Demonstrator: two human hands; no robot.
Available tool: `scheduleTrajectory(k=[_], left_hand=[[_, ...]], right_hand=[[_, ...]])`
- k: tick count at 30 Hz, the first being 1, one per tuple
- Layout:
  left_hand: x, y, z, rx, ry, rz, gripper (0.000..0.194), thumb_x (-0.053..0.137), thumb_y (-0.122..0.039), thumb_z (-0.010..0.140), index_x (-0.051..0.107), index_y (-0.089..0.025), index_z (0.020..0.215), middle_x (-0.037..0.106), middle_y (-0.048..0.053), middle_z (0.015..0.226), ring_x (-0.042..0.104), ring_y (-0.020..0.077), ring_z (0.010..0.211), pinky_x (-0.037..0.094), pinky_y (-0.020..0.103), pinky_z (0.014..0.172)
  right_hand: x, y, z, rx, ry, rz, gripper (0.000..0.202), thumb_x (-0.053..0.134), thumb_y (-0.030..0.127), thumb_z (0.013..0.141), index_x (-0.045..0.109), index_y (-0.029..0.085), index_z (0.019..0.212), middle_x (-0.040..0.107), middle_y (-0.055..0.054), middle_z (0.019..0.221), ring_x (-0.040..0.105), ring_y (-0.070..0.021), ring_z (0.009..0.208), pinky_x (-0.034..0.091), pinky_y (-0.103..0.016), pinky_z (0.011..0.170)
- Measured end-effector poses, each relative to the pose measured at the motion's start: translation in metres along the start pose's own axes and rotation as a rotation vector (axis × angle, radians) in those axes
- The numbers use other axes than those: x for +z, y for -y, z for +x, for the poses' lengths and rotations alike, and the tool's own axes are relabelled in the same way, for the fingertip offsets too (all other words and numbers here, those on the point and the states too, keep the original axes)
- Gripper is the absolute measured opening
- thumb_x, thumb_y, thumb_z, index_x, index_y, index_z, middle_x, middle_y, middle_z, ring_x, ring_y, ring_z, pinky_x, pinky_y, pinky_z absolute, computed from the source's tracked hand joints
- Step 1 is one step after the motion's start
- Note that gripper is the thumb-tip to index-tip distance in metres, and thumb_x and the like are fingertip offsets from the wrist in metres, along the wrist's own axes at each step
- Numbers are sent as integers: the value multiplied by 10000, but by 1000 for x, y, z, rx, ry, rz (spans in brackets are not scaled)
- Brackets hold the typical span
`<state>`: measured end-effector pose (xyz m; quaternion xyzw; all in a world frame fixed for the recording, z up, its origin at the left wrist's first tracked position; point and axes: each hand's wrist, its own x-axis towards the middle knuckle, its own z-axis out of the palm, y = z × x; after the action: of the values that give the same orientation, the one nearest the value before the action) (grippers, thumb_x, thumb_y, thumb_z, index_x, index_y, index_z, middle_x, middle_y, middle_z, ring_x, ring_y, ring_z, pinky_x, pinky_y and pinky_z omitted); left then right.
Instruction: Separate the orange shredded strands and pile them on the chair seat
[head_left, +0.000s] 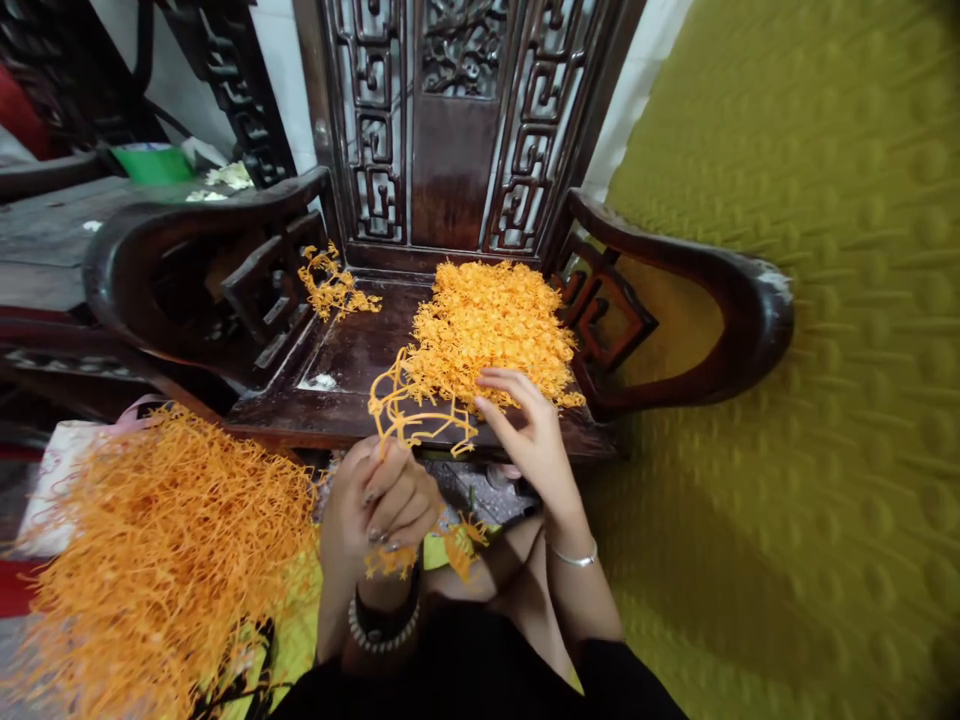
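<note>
My left hand point(390, 500) is closed around an orange branched plastic piece point(427, 415), whose thin looping strands stick up above the fist. More orange bits point(461, 548) hang below that fist, partly hidden by it. My right hand point(529, 430) is raised at the front edge of the chair seat, its fingers apart and nothing visible between them. Its fingertips overlap the near edge of a thick stack of orange plastic pieces point(495, 325) in the view; I cannot tell if they touch it. A small loose cluster of orange pieces point(334, 285) lies at the seat's left.
The dark carved wooden chair point(352, 335) has curved arms on both sides. A large tangled heap of orange strands point(180, 540) stands at lower left, by a white bag point(56, 480). A green container point(154, 163) sits at upper left. A padded olive-green surface point(847, 300) rises on the right.
</note>
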<state>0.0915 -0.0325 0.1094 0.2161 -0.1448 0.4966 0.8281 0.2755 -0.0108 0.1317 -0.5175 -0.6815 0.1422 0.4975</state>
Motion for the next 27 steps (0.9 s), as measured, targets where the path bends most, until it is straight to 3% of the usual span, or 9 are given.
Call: scheduleTrajectory(k=[3, 5, 8, 12, 15, 22, 27], left_hand=[[4, 3, 2, -11, -68, -16, 503, 491, -224, 928, 186, -196, 529, 151, -115, 295, 20, 17, 241, 152, 62, 248], [8, 4, 4, -41, -170, 4, 481, 521, -227, 917, 231, -191, 535, 142, -116, 328, 20, 22, 280, 188, 53, 274], [14, 4, 8, -97, -305, 29, 380, 525, -223, 919, 358, -187, 580, 145, -116, 392, 30, 42, 336, 273, 58, 322], [22, 3, 17, -184, -404, 57, 391, 350, -197, 991, 410, -181, 604, 136, -100, 439, 41, 66, 367, 290, 82, 341], [26, 2, 20, -220, -450, 43, 469, 197, -189, 1019, 393, -182, 593, 116, -90, 444, 64, 77, 364, 252, 96, 331], [29, 7, 20, -200, -494, 47, 488, 153, -170, 1026, 398, -180, 604, 120, -88, 457, 135, 72, 347, 263, 119, 349], [26, 19, 21, -9, -487, -83, 401, 200, -117, 1021, 488, -150, 744, 292, -75, 508, 366, 42, 394, 369, 105, 445]], right_hand=[[2, 31, -16, -10, 219, 387, 249, 580, 410, 925, 678, 242, 1082, 663, -63, 1156, 598, -213, 1121, 452, -389, 1011], [4, 40, -22, 19, 287, 563, 313, 545, 475, 934, 680, 248, 1102, 673, -60, 1137, 606, -212, 1105, 462, -381, 998], [9, 42, -26, 131, 238, 762, 377, 495, 548, 937, 699, 249, 1044, 696, -44, 1003, 647, -193, 957, 490, -357, 932], [14, 38, -27, 244, 64, 955, 430, 460, 615, 922, 686, 253, 973, 684, -25, 853, 641, -168, 719, 522, -360, 819], [12, 36, -29, 258, -38, 990, 439, 487, 647, 890, 654, 256, 1001, 688, -38, 887, 643, -182, 728, 535, -366, 752], [3, 40, -37, 229, -15, 927, 379, 706, 524, 794, 645, 238, 1036, 692, -28, 857, 644, -161, 716, 536, -318, 739], [-2, 31, -50, 223, 8, 748, 468, 495, 608, 906, 682, 199, 1037, 693, -57, 860, 647, -191, 842, 510, -364, 873]])
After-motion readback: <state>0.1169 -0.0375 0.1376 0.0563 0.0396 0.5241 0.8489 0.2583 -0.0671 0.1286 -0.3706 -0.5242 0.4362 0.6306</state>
